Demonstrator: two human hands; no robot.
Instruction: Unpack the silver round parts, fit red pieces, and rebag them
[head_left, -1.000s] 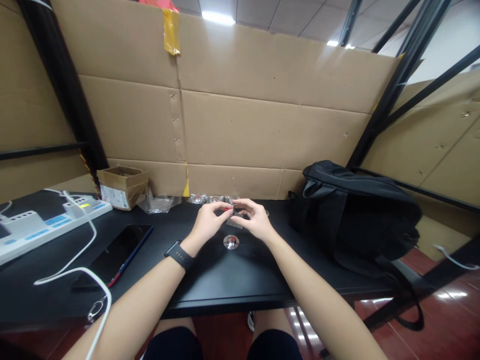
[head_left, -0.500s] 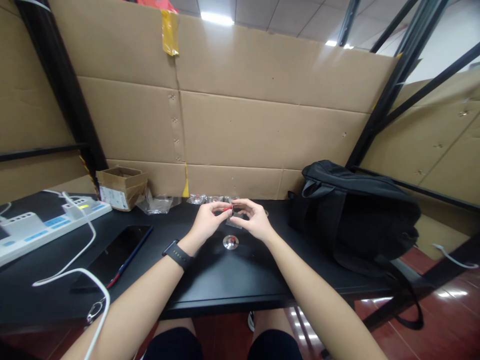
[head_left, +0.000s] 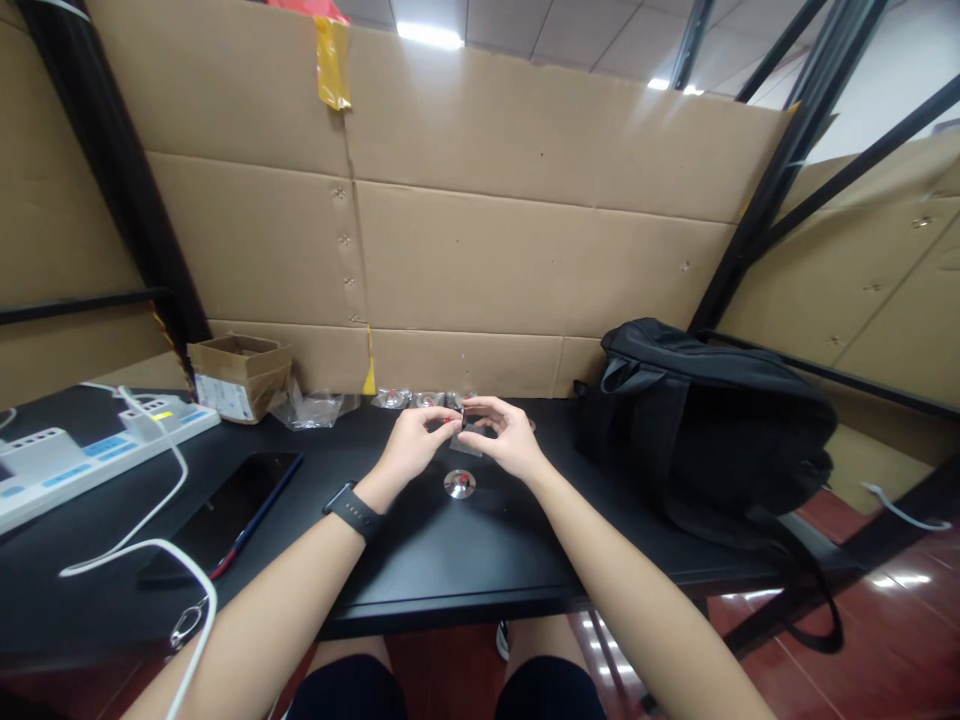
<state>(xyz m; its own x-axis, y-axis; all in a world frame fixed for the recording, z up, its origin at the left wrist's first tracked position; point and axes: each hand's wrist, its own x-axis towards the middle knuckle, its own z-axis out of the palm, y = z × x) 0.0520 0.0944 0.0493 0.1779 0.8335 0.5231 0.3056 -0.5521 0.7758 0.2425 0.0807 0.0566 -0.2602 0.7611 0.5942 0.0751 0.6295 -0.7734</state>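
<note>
Above the black table (head_left: 450,560), my left hand (head_left: 411,440) and my right hand (head_left: 511,442) meet with curved fingers. Between their fingertips is a small disc-like piece (head_left: 463,416), seen nearly edge-on, with a bit of red on its left side. Both hands grip it, though fingers cover much of it. Just below them a shiny round metal disc (head_left: 460,486) with a red centre lies flat on the table. A clear plastic wrapper (head_left: 466,446) shows partly behind the fingers. Several similar discs in clear wrapping (head_left: 392,398) lie behind my hands.
A cardboard box (head_left: 241,375) and crumpled plastic (head_left: 311,408) stand back left. Nearer are a power strip (head_left: 112,450), a phone (head_left: 232,510) and a white cable (head_left: 169,545). A black backpack (head_left: 720,430) fills the right. Cardboard panels (head_left: 480,260) wall the back.
Both hands keep their hold on the small piece with hardly any movement. The whole view has shifted slightly, so everything appears a little further left.
</note>
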